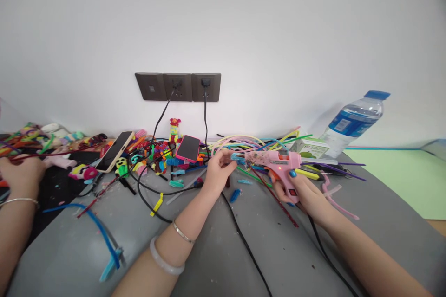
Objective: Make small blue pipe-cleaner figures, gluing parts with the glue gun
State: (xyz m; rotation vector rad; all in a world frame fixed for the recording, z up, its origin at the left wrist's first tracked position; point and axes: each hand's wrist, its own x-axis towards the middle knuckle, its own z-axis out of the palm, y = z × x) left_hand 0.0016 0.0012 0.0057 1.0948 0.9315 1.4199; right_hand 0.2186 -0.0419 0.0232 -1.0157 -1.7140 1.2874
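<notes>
My right hand [296,190] is wrapped round the handle of a pink hot glue gun [275,161], which shows a small orange light and has a smeared front end. The gun's nozzle points left toward my left hand [221,169]. Pinched in the left fingertips is a small light-blue pipe cleaner piece [238,157], right at the nozzle; whether they touch I cannot tell. On the table below lie a dark-blue fuzzy piece [235,195] and a light-blue fuzzy piece [245,181]. A teal fuzzy piece [176,184] lies left of my left hand.
Another person's hand [24,176] is at the far left. Black cords run from wall sockets [177,87] and across the grey table [278,260]. Phones [188,148], pipe cleaners and small fuzzy figures line the wall. A water bottle [355,123] leans at the right, near a green sheet [400,181].
</notes>
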